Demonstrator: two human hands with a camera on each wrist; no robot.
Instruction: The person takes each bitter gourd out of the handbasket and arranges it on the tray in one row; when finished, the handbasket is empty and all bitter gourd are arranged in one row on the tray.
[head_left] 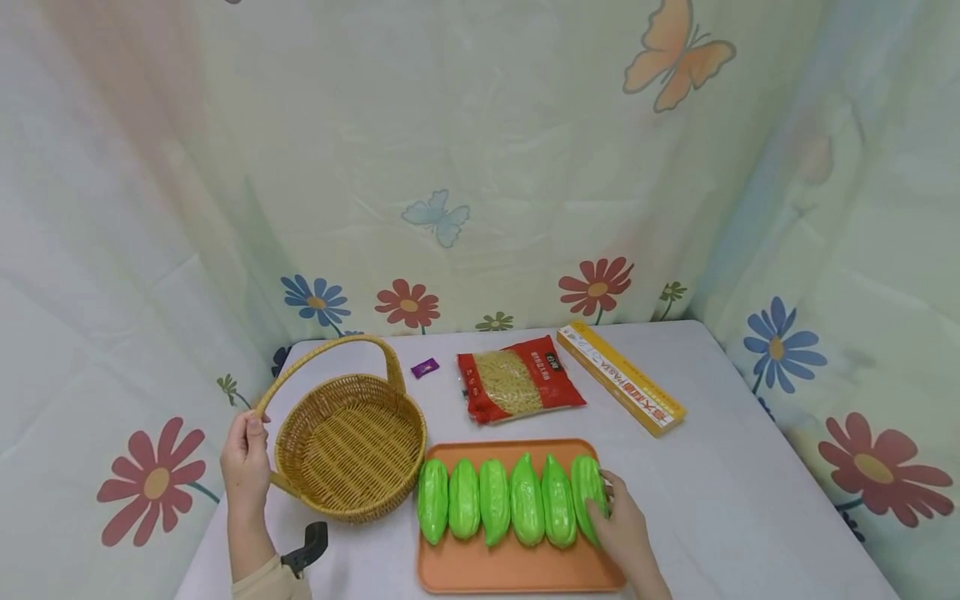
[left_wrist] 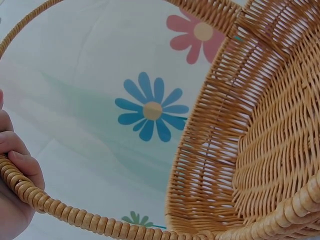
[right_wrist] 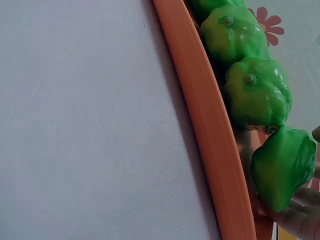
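My left hand [head_left: 246, 454] grips the arched handle [left_wrist: 90, 220] of a round wicker basket [head_left: 288, 442], which is bare inside. Beside the basket, an orange tray [head_left: 517, 571] holds several glossy green bitter melons [head_left: 527, 504] lying side by side in a row. At the row's right end my right hand [head_left: 626, 529] holds the last bitter melon [right_wrist: 285, 165], thumb across its top and fingers along its far side. That one sits tilted against its neighbour in the right wrist view, where the hand [right_wrist: 302, 212] shows only partly.
Behind the tray lies a red bag of pasta [head_left: 517, 379]. A long yellow pasta box [head_left: 622, 379] lies slantwise to its right, and a small purple packet [head_left: 424, 367] to its left. Floral curtains [head_left: 495, 167] enclose the white table [head_left: 712, 467] at the back and sides.
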